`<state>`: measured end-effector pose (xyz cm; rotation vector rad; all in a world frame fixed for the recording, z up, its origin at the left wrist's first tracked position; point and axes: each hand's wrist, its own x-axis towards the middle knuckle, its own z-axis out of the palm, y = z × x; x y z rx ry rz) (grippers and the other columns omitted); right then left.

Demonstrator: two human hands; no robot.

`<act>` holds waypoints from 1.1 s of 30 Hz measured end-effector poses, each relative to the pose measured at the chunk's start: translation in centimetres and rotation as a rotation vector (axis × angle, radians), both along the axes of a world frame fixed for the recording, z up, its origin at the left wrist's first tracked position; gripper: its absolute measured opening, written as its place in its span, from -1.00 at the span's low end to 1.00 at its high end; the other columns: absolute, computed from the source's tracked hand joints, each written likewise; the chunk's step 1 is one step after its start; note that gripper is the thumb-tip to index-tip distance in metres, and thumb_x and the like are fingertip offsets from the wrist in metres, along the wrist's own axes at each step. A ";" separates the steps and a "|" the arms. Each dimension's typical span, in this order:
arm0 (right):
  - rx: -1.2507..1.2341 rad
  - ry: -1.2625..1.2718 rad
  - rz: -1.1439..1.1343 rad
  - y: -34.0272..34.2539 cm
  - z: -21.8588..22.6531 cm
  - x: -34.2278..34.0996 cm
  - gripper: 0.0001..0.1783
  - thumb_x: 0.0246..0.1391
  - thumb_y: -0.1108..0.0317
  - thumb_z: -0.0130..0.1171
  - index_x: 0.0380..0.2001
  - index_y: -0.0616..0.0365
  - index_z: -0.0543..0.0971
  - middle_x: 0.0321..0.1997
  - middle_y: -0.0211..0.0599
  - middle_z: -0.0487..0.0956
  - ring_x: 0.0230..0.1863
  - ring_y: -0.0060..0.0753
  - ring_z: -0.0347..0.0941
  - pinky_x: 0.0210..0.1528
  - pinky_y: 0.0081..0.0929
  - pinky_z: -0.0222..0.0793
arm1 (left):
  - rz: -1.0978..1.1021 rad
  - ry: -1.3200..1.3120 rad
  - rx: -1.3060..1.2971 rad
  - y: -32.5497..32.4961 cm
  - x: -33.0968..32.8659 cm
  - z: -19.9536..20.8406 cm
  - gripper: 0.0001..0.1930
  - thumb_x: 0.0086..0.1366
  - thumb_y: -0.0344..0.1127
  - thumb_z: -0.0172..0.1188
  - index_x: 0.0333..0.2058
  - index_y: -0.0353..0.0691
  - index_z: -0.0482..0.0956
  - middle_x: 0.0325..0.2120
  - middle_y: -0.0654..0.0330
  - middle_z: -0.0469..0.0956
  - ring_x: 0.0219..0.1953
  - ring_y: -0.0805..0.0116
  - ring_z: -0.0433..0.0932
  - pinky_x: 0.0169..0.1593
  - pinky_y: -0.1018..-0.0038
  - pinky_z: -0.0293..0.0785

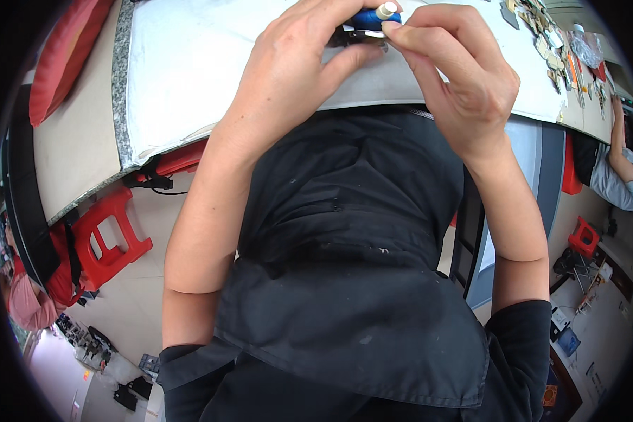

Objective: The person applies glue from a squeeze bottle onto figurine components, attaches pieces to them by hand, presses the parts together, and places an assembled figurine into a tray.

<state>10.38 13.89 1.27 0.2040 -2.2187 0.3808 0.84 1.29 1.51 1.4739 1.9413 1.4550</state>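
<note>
Both hands meet at the near edge of the white bench (190, 63), right above the person's dark apron (344, 267). The left hand (295, 63) is clenched around a small blue spool (373, 17) with a pale cap, thumb pressing up from below. The right hand (457, 77) pinches a thin metal piece (362, 33) held against the spool's underside, forefinger and thumb closed on it. What the metal piece is cannot be told; the fingers hide most of it.

The spool sits over the bench edge rather than over the bench surface, so if either pinch slackens, the spool or the metal piece would likely drop past the edge onto the apron or the floor. The metal piece is small and thin, so a twist of the right hand's fingers could flick it loose. On the bench to the right of the spool lies a scatter of small parts (548, 42); a red stool (109, 235) stands below the bench, left of the apron.
</note>
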 end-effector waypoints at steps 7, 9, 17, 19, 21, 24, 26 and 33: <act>0.067 0.035 0.046 1.0 -0.8 -0.2 -0.87 -0.36 0.61 0.16 -0.59 0.24 0.50 -0.54 -0.28 0.45 -0.60 -0.40 0.40 -0.60 -0.62 0.31 | 0.014 -0.008 0.090 0.8 -0.8 -2.0 -0.67 -0.03 -0.58 0.11 -0.21 -0.30 0.38 -0.32 0.09 0.44 -0.26 0.34 0.44 -0.17 0.54 0.35; 0.018 0.057 0.072 0.8 -0.7 -0.5 -0.87 -0.35 0.61 0.16 -0.58 0.24 0.50 -0.54 -0.28 0.45 -0.59 -0.41 0.40 -0.59 -0.63 0.31 | -0.012 -0.072 0.102 0.9 -1.1 -2.2 -0.68 -0.01 -0.58 0.09 -0.20 -0.31 0.38 -0.33 0.13 0.44 -0.26 0.41 0.42 -0.16 0.56 0.33; 0.039 -0.150 0.088 2.0 -1.0 1.5 -0.38 -0.48 0.37 0.35 -0.16 0.03 0.43 -0.06 -0.21 0.33 -0.05 -0.19 0.28 -0.10 -0.37 0.28 | -0.066 -0.273 0.147 1.0 -1.3 -2.8 -0.69 0.02 -0.44 0.17 -0.19 -0.19 0.44 -0.38 0.28 0.50 -0.31 0.52 0.47 -0.19 0.58 0.37; -0.067 -0.102 0.145 1.7 -0.8 1.6 -0.27 -0.58 0.42 0.34 -0.12 -0.03 0.40 0.01 -0.24 0.27 -0.02 -0.18 0.26 -0.05 -0.33 0.24 | -0.209 -0.605 0.062 0.2 -0.4 -0.8 -0.63 0.10 -0.48 0.09 -0.07 -0.26 0.33 -0.27 0.22 0.43 -0.22 0.48 0.43 -0.16 0.57 0.39; -0.162 -0.085 0.206 1.1 0.1 2.0 -0.28 -0.58 0.43 0.34 -0.13 0.04 0.40 -0.03 -0.18 0.29 -0.05 -0.16 0.28 -0.08 -0.34 0.27 | -0.230 -0.846 0.055 -0.3 1.3 0.7 -0.60 0.13 -0.49 0.06 -0.02 -0.24 0.25 -0.22 0.25 0.38 -0.21 0.51 0.40 -0.15 0.57 0.38; -0.350 -0.149 0.275 0.2 0.7 3.5 -0.25 -0.56 0.41 0.37 -0.11 0.14 0.35 -0.05 -0.13 0.32 -0.04 -0.11 0.28 -0.07 -0.35 0.27 | -0.228 -0.973 0.034 -1.0 3.4 1.0 -0.59 0.17 -0.39 0.03 0.01 -0.22 0.21 -0.21 0.26 0.35 -0.16 0.52 0.33 -0.09 0.56 0.28; -0.430 -0.182 0.326 -0.4 0.5 4.6 -0.22 -0.56 0.39 0.40 -0.10 0.12 0.32 -0.03 -0.12 0.33 -0.03 -0.11 0.28 -0.06 -0.36 0.25 | -0.239 -1.017 0.003 -1.7 5.2 0.5 -0.57 0.19 -0.33 -0.01 0.03 -0.21 0.16 -0.18 0.24 0.31 -0.12 0.51 0.28 -0.06 0.56 0.22; -0.695 -0.236 0.333 -3.9 -3.4 8.3 -0.21 -0.58 0.37 0.44 -0.14 0.12 0.28 -0.03 -0.07 0.32 -0.01 -0.07 0.27 -0.01 -0.27 0.22 | -0.265 -1.265 -0.121 -4.4 9.7 -2.6 -0.52 0.24 -0.31 -0.17 0.12 -0.14 -0.07 -0.03 0.17 0.11 0.06 0.42 0.12 0.07 0.49 0.11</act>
